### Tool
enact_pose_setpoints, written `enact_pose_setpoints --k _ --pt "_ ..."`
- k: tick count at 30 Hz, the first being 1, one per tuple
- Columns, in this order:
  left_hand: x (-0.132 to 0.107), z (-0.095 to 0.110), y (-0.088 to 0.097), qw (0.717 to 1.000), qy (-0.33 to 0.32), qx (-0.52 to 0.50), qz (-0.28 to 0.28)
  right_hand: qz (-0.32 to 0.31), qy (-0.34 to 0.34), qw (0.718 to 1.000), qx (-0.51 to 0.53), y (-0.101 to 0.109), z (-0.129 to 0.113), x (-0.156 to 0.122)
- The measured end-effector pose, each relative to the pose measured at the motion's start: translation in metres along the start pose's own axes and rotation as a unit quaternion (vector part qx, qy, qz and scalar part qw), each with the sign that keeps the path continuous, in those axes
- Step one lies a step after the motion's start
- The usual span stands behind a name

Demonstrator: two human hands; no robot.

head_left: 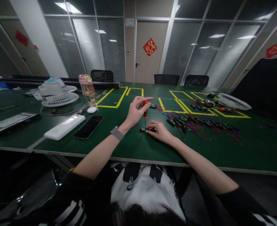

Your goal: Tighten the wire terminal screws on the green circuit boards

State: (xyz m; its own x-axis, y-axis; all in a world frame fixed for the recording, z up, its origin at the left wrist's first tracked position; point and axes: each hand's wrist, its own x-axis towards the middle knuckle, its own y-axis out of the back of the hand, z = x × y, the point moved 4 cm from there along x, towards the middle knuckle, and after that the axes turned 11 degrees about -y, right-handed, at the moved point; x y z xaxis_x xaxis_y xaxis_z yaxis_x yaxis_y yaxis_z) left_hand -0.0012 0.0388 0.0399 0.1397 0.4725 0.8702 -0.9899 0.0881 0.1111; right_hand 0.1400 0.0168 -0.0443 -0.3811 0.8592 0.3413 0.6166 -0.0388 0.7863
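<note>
The circuit board (142, 130) lies on the green table (129, 146), pinched by the right hand (160, 131), beneath an upright screwdriver (145, 114) gripped in the left hand (136, 110).

"招财进宝" on red diamond sign (150, 47), "福" on right-hand red sign (275, 49)

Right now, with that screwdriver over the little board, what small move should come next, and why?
Probably a gentle twist of the screwdriver by the left hand, while the right hand steadies the board. The screwdriver stands nearly upright, tip down at the board, and the right hand already holds it. Whether the tip is seated is too small to tell.
</note>
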Motion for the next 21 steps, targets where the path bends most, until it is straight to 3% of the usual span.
enact_pose_setpoints --k 5,12,18,21 --pt "0.0003 -0.0044 -0.0038 0.995 0.035 -0.088 -0.025 0.003 -0.001 1.000 -0.001 -0.0003 0.0004 -0.0001" --pt "-0.0011 -0.0011 -0.0018 1.000 0.014 -0.012 0.001 0.003 0.005 1.000 -0.002 -0.0014 0.0022 0.0002" --pt "-0.0006 -0.0056 -0.0045 0.994 0.045 -0.093 -0.025 0.005 0.008 1.000 -0.007 -0.0008 0.0015 -0.0001" --pt "-0.0017 -0.0042 -0.0042 0.996 0.050 -0.079 -0.001 0.004 0.004 1.000 -0.007 -0.0003 0.0004 -0.0002"
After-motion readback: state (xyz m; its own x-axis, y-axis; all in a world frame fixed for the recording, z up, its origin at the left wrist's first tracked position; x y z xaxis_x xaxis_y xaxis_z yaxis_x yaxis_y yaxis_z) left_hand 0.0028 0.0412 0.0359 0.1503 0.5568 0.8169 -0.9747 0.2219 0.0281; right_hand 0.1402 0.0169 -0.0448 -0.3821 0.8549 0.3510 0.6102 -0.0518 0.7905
